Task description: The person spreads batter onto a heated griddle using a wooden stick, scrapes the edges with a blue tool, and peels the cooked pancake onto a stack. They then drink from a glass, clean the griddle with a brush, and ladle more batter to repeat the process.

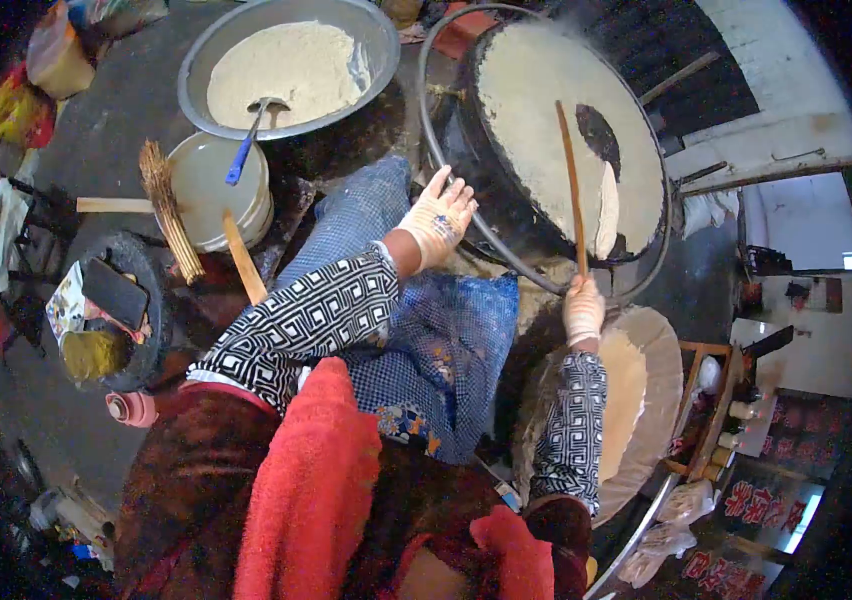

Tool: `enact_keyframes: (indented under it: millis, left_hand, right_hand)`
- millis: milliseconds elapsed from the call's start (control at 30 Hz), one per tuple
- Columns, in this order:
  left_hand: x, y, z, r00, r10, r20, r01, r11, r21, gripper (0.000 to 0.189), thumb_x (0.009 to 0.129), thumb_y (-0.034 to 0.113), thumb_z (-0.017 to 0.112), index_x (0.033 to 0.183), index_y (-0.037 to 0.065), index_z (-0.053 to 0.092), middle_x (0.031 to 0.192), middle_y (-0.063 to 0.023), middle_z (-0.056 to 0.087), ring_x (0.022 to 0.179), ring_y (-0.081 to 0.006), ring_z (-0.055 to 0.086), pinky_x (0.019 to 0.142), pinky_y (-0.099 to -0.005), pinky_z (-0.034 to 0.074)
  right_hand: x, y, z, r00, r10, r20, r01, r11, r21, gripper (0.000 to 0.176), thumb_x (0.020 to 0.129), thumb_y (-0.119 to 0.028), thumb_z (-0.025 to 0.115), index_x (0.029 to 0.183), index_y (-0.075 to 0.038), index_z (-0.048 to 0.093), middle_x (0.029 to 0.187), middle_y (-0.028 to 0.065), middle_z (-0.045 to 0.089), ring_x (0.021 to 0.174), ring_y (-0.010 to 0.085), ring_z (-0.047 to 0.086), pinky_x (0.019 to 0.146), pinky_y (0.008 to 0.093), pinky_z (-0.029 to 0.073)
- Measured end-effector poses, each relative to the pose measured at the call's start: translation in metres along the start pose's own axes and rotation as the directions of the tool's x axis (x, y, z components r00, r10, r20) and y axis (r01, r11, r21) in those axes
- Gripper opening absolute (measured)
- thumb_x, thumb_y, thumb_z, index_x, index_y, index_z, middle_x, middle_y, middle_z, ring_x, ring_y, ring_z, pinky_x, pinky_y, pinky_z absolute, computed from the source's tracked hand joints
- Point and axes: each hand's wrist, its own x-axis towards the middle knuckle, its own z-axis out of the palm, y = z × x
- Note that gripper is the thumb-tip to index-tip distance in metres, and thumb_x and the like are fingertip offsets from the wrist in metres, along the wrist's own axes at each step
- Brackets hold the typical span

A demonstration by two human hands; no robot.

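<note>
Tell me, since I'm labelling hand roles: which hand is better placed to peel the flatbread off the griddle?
Probably right: the right hand holds the wooden stick at the lifted edge of the flatbread; the left hand, empty, rests at the griddle rim.

Left hand (438,218) splayed; right hand (583,310) fisted

The thin stick (573,190) looks wooden, the round griddle (491,180) dull black. Upper left, the basin (386,45) is smooth grey metal.
</note>
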Motion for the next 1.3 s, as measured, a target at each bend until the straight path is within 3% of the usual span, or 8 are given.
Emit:
enact_keyframes:
  millis: [133,300,400,567,733,933,1000,1300]
  left_hand:
    - [0.005,-0.009,0.012,0.996,-0.068,-0.059,0.072,0.996,0.052,0.042,0.091,0.018,0.038,0.13,0.006,0.049,0.139,-0.0096,0.047,0.134,-0.0239,0.037,0.114,-0.0547,0.011]
    - [0.014,-0.028,0.02,0.99,-0.132,-0.053,0.133,0.991,0.001,0.041,0.09,0.015,0.038,0.129,0.008,0.049,0.139,-0.0083,0.047,0.134,-0.0232,0.037,0.113,-0.0563,0.011]
    - [0.013,-0.04,0.026,0.978,-0.187,-0.095,0.184,0.982,-0.046,0.042,0.09,0.012,0.038,0.131,0.01,0.049,0.142,-0.0077,0.044,0.134,-0.0238,0.037,0.112,-0.0585,0.01]
    - [0.023,-0.045,-0.002,0.958,-0.287,-0.02,0.288,0.956,0.051,0.041,0.089,0.014,0.042,0.128,0.01,0.051,0.142,-0.008,0.043,0.133,-0.0251,0.037,0.11,-0.0611,0.012]
    - [0.015,0.025,0.0,0.994,0.101,-0.039,-0.104,0.992,-0.07,0.044,0.086,0.02,0.046,0.127,0.005,0.052,0.133,-0.0107,0.051,0.129,-0.026,0.04,0.111,-0.0573,0.015]
    - [0.007,0.014,0.004,0.998,0.064,-0.01,-0.064,0.997,0.037,0.046,0.09,0.02,0.04,0.132,0.001,0.046,0.139,-0.013,0.046,0.134,-0.0281,0.037,0.115,-0.0525,0.011]
    - [0.009,0.009,0.002,0.999,0.051,-0.004,-0.05,0.993,0.11,0.045,0.091,0.018,0.039,0.131,0.002,0.047,0.138,-0.0129,0.047,0.132,-0.0285,0.039,0.115,-0.0523,0.011]
    - [0.023,-0.031,0.013,0.994,0.009,-0.11,0.012,0.982,0.186,0.031,0.086,0.018,0.045,0.111,0.006,0.06,0.12,-0.0113,0.06,0.125,-0.0268,0.047,0.113,-0.0508,0.018]
  right_hand:
    - [0.012,0.02,-0.005,0.972,0.218,0.089,-0.222,0.974,0.035,0.035,0.092,-0.037,0.048,0.083,-0.006,0.06,0.072,0.0257,0.063,0.072,0.0437,0.062,0.066,0.0528,0.048]
    - [0.0,0.002,-0.008,0.998,0.024,0.06,-0.025,1.0,0.015,0.032,0.092,-0.036,0.049,0.081,-0.007,0.057,0.072,0.025,0.063,0.072,0.0432,0.062,0.063,0.0517,0.048]
    - [0.001,0.008,-0.012,0.963,0.22,0.153,-0.234,0.969,0.081,0.04,0.094,-0.037,0.044,0.08,-0.003,0.06,0.079,0.0256,0.064,0.079,0.0444,0.062,0.071,0.0523,0.049]
    - [-0.005,-0.018,-0.04,0.994,0.065,0.085,-0.073,0.992,0.1,0.038,0.094,-0.035,0.045,0.082,-0.003,0.058,0.076,0.0265,0.062,0.075,0.0453,0.061,0.069,0.0534,0.048]
    - [-0.002,0.011,-0.006,0.995,0.095,0.037,-0.098,0.992,0.082,0.037,0.094,-0.036,0.046,0.082,-0.003,0.056,0.071,0.0266,0.061,0.068,0.0458,0.06,0.064,0.0539,0.048]
    - [-0.014,-0.022,-0.027,0.985,0.07,0.155,-0.079,0.995,0.053,0.038,0.091,-0.04,0.048,0.079,-0.005,0.057,0.074,0.0254,0.063,0.074,0.0447,0.061,0.068,0.0535,0.048]
    - [-0.011,-0.023,-0.026,0.955,0.213,0.207,-0.235,0.968,0.089,0.036,0.092,-0.035,0.047,0.083,-0.002,0.058,0.084,0.0283,0.063,0.083,0.0461,0.06,0.073,0.0526,0.048]
    - [-0.054,-0.056,-0.078,0.996,-0.087,-0.003,0.086,0.98,0.179,0.033,0.094,-0.035,0.048,0.081,-0.005,0.051,0.065,0.0239,0.06,0.065,0.0457,0.059,0.059,0.0552,0.046]
